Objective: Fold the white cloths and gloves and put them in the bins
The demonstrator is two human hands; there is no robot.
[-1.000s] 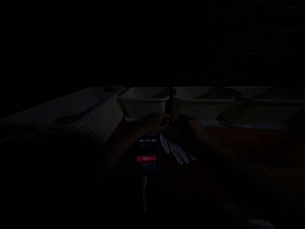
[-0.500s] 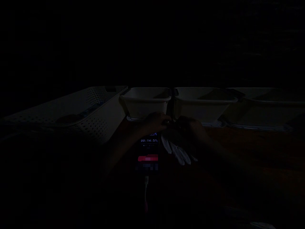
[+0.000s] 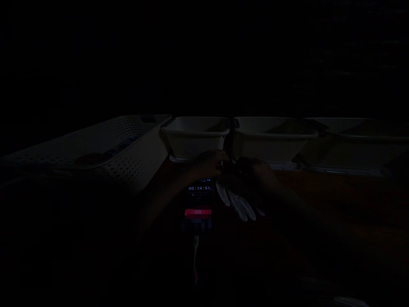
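The scene is very dark. My left hand (image 3: 208, 164) and my right hand (image 3: 255, 171) meet just in front of the white bins. The left hand's fingers are curled together where it touches the right hand; what they pinch is lost in the dark. The right hand lies over the upper part of a white glove (image 3: 239, 204), whose fingers point toward me on the reddish table (image 3: 335, 196). Its own fingers are too dark to make out. A phone (image 3: 198, 200) showing a timer lies right below my left hand.
Three white bins stand in a row at the back: a small one (image 3: 194, 138), a wider one (image 3: 271, 140), another at right (image 3: 358, 145). A perforated white basket (image 3: 124, 153) sits at left. A cable (image 3: 195, 256) runs from the phone toward me.
Both hands have stayed together at the same spot, shifting only slightly. The phone's timer has gone from 00:14:50 to 00:14:51.
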